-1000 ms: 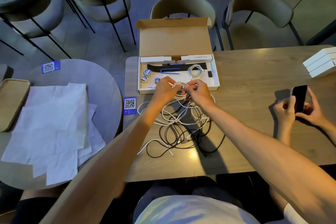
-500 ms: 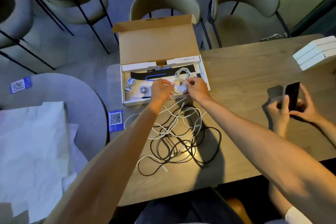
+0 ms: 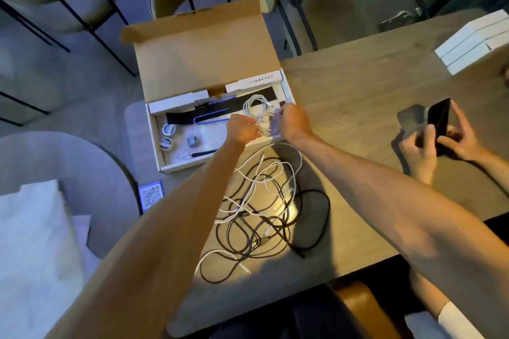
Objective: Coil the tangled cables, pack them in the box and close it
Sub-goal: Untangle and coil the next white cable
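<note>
1. Left hand and right hand both pinch a small white cable coil, frame centre, over the open cardboard box.
2. Tangled black and white cables lie on the table, just below the box.

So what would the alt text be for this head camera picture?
A person's left hand and right hand hold a coiled white cable over an open cardboard box, with tangled black and white cables on the wooden table below.
</note>
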